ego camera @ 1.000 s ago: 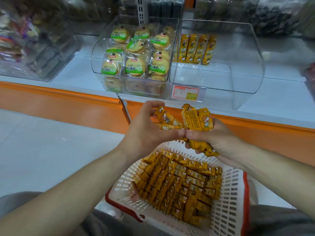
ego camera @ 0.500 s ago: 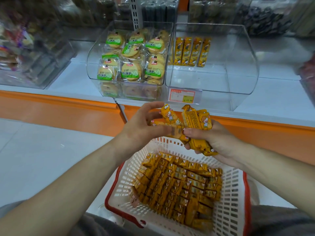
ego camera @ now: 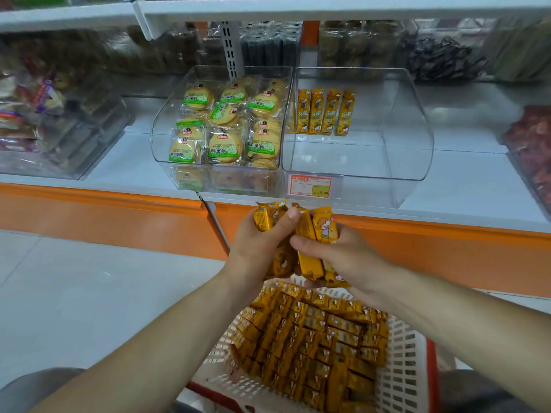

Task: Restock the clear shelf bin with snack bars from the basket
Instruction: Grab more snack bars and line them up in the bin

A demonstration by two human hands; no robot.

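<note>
Since half a second ago you've raised both hands a little toward the orange edge of the shelf (ego camera: pixel 477 189). The loose bars in your left hand (ego camera: pixel 256 251) now press tight against the bundle in your right hand (ego camera: pixel 351 260). The held snack bars (ego camera: pixel 313 231) stand upright between your palms, above the basket (ego camera: pixel 413 353) and below the front of the clear shelf bin (ego camera: pixel 411 129). Your left fingers (ego camera: pixel 284 223) curl around a few bars, thumb across their front. Your right fingers (ego camera: pixel 308 245) wrap the larger bundle. Four bars (ego camera: pixel 325 113) stand at the bin's back, and many more (ego camera: pixel 313 338) fill the basket.
</note>
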